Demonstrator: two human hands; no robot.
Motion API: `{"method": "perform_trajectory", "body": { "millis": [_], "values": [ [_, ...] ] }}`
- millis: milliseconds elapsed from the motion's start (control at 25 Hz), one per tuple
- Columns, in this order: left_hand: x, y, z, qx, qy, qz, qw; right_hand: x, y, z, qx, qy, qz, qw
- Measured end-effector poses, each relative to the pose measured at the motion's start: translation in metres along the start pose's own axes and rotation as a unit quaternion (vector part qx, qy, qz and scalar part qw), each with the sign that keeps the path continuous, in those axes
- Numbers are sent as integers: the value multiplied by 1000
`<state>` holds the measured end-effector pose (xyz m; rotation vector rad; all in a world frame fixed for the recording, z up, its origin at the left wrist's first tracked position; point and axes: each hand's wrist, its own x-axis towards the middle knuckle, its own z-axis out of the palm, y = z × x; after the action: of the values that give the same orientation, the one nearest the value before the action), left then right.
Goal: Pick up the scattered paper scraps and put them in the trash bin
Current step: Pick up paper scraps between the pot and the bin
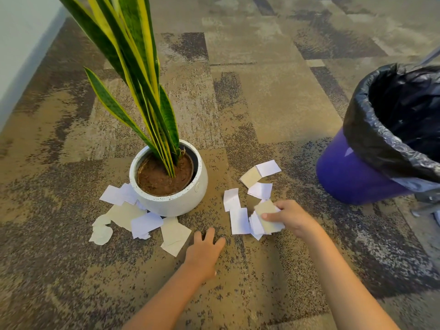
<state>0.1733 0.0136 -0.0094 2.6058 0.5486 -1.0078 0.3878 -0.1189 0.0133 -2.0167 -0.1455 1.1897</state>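
Patterned brown carpet (pixel 262 96) underfoot. Directly on it: white plant pot (pixel 171 201) centre-left, purple trash bin (pixel 352 177) far right. Paper scraps (pixel 238 217) scattered near both.

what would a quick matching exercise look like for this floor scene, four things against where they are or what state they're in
Things:
1. trash bin
2. plant pot
3. right hand
4. left hand

Places or states:
A. rests flat on the carpet with fingers spread, holding nothing
B. white, with paper scraps tucked against its near and left side
C. grips a beige scrap over the right-hand pile of paper
D. purple, lined with a black bag, standing at the right edge

Pairs: 1-D, 2-B, 3-C, 4-A
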Motion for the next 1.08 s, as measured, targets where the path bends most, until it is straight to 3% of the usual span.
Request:
{"method": "perform_trajectory", "body": {
  "millis": [120,280,480,680,800,920,1000,1080],
  "values": [
    [18,9,-37,-44,38,-17,998,-12,13,21,-118,-31,-13,992],
    [55,24,-68,-87,191,-45,977,-15,30,36,-252,30,-80,964],
    [87,28,-68,-33,109,23,993,-15,52,45,-314,77,-117,939],
    [85,31,-59,-79,165,33,983,-19,64,55,-324,143,-149,923],
    [79,25,-56,-191,144,-11,971,-21,58,51,-222,144,-71,962],
    [72,18,-52,-312,129,-27,941,-20,52,32,-36,78,2,996],
    [65,15,-49,-413,113,-14,904,-21,46,21,144,25,25,989],
    [55,16,-48,-473,74,14,878,-24,35,21,226,-1,22,974]
  ]
}}
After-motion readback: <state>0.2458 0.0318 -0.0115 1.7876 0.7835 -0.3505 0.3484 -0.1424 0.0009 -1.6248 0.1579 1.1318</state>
